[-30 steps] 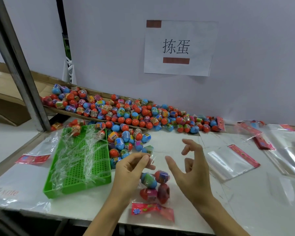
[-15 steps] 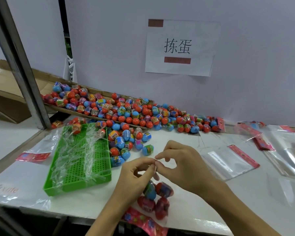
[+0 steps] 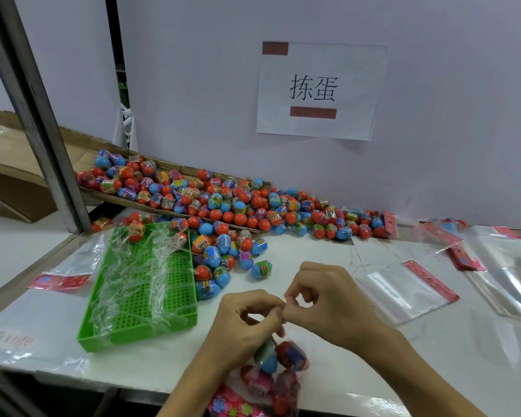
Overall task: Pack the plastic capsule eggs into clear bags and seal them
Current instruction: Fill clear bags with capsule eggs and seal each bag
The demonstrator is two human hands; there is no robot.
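White worktable (image 3: pixel 373 371) bearing heaped red-and-blue plastic capsule eggs (image 3: pixel 241 206) at 12 o'clock, green perforated tray (image 3: pixel 142 296) at 9, and filled clear bag (image 3: pixel 274 374) at 6, its top pinched between curled left hand (image 3: pixel 244 323) and right hand (image 3: pixel 325 299).

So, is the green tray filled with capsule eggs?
No, the green tray holds only thin clear strips; eggs lie beside it.

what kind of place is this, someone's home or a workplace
Most likely a small packing or sorting workstation, not a home. A big loose heap of capsule eggs spills along the wall, a printed paper sign marks the station, and empty clear bags lie ready on the white table.
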